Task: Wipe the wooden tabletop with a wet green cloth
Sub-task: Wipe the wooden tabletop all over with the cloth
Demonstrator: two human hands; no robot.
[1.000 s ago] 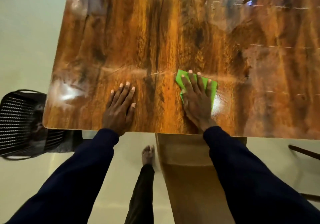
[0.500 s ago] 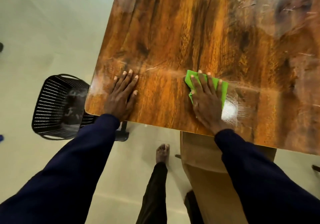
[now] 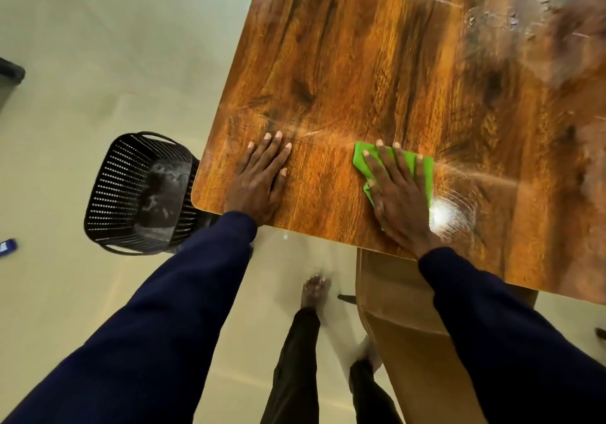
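Hands flat — left hand [image 3: 259, 181] on glossy wooden tabletop [image 3: 393, 63] | right hand [image 3: 396, 200] pressing green cloth [image 3: 423, 169]

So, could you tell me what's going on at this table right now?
A person is wiping the wooden tabletop. The right hand presses flat on a green cloth near the table's near edge, with a wet sheen on the wood just to its right. The left hand rests flat on bare wood by the corner. A black mesh basket stands on the floor beside that corner.
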